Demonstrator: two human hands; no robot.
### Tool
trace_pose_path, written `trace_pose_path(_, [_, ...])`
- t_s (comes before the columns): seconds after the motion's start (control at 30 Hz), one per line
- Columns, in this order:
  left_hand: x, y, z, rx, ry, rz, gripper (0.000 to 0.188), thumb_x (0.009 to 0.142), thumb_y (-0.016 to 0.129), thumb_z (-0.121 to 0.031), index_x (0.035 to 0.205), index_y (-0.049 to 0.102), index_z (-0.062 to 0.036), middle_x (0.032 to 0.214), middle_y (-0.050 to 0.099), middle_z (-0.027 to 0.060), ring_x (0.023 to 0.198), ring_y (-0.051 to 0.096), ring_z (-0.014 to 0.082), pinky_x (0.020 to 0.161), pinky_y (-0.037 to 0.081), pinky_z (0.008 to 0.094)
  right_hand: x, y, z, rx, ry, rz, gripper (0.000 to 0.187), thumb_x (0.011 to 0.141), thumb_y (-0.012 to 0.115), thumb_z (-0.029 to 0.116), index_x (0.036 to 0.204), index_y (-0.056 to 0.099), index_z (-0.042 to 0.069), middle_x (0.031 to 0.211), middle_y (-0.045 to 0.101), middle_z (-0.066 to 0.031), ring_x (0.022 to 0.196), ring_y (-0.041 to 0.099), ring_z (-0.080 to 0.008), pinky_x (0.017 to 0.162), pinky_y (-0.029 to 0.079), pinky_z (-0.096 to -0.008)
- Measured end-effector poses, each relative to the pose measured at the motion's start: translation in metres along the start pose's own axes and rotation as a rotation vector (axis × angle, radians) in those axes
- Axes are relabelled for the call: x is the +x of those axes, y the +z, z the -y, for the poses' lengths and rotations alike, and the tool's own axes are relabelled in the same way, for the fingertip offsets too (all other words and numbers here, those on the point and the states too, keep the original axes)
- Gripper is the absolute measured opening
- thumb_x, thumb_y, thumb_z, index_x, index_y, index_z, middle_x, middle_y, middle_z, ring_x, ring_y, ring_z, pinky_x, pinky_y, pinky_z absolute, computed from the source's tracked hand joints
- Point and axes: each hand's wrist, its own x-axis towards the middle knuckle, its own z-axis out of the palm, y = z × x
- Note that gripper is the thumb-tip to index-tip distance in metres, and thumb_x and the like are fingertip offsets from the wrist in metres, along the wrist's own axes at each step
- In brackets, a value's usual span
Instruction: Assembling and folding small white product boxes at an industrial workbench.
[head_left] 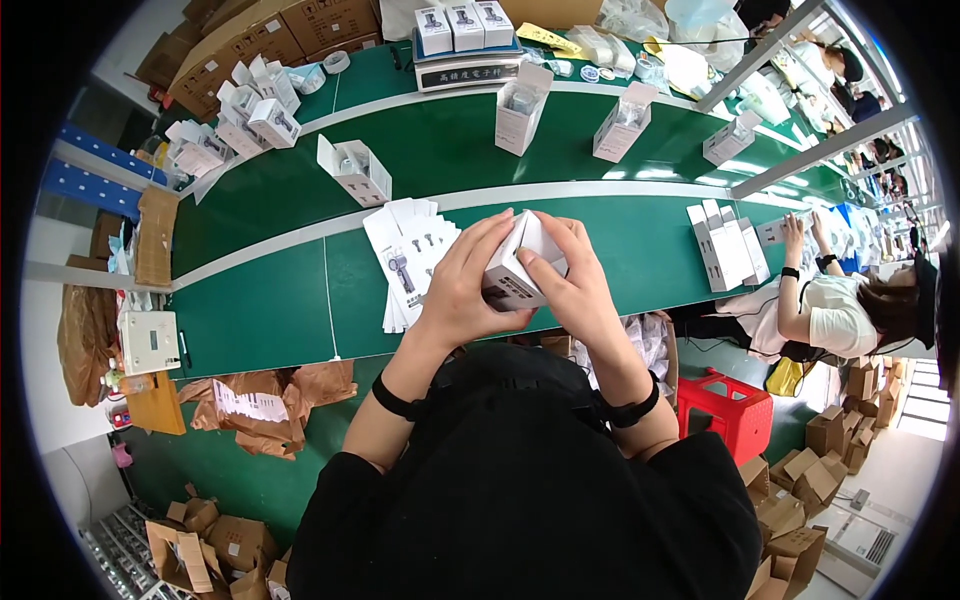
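Between my two hands is a small white product box (pixel 512 283) with dark print, held tilted above the green workbench. My left hand (pixel 462 278) wraps round its left side and underside. On the other side my right hand (pixel 572 270) grips it, with the thumb bent over the top near the flaps. What is inside the box cannot be made out. Just left of my left hand lies a fanned stack of printed leaflets (pixel 405 262), showing pictures of a handheld device.
Open white boxes (pixel 357 172) stand along the green conveyor belt (pixel 440 135) beyond the bench. Further back, more boxes rest on a scale (pixel 467 70). Several white boxes (pixel 722 245) are stacked at right, near a co-worker (pixel 825 310). A red stool (pixel 728 412) stands below.
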Motion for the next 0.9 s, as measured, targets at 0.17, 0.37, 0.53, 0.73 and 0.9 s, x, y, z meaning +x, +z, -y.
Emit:
trace_pose_path(0.17, [0.004,-0.005,0.005,0.149,0.092,0.095,0.104,0.058,0.097,-0.024,0.15,0.052,-0.0043,0.148,0.06,0.0181,0.136,0.058,0.0393,0.118,0.043,0.0526,-0.002,-0.024,-0.016,0.542,0.355,0.034,0.048,0.099,0.069,0.024,0.137,0.062,-0.003,0.135,0.06,-0.0175,0.12,0.06,-0.0244,0.101,0.05,-0.0357])
trace_pose_path(0.37, [-0.037,0.025,0.046,0.225,0.098,0.21,0.101,0.07,0.094,-0.038,0.154,0.048,-0.0063,0.163,0.043,0.0181,0.153,0.038,0.0398,0.126,0.024,0.0583,-0.01,-0.058,-0.044,-0.343,0.298,0.193,0.065,0.088,0.079,0.029,0.139,0.057,-0.004,0.139,0.058,-0.0229,0.126,0.058,-0.0304,0.106,0.048,-0.0381])
trace_pose_path(0.53, [-0.114,0.011,0.108,0.609,-0.454,0.533,0.099,0.075,0.09,-0.04,0.158,0.044,-0.0102,0.17,0.028,0.0192,0.159,0.023,0.039,0.127,0.018,0.0598,-0.017,-0.15,-0.218,-0.615,0.087,-0.421,0.071,0.072,0.088,0.019,0.126,0.052,-0.008,0.131,0.054,-0.0259,0.125,0.056,-0.0399,0.105,0.048,-0.041])
trace_pose_path(0.73, [-0.168,0.009,0.118,0.685,-0.601,0.606,0.09,0.08,0.087,-0.035,0.157,0.046,-0.0121,0.168,0.03,0.0204,0.156,0.026,0.044,0.125,0.022,0.0633,-0.06,-0.291,-0.329,-0.985,0.256,-0.778,0.055,0.081,0.086,0.022,0.118,0.06,-0.009,0.15,0.044,-0.036,0.14,0.045,-0.05,0.118,0.038,-0.0487])
trace_pose_path(0.9, [-0.177,0.026,0.112,0.619,-0.418,0.531,0.073,0.085,0.081,-0.025,0.15,0.052,-0.0101,0.158,0.046,0.0212,0.147,0.042,0.0412,0.12,0.037,0.0537,-0.061,-0.224,-0.325,-1.087,0.149,-0.52,0.055,0.087,0.083,0.027,0.125,0.063,-0.008,0.149,0.05,-0.0337,0.142,0.046,-0.0474,0.12,0.037,-0.0512])
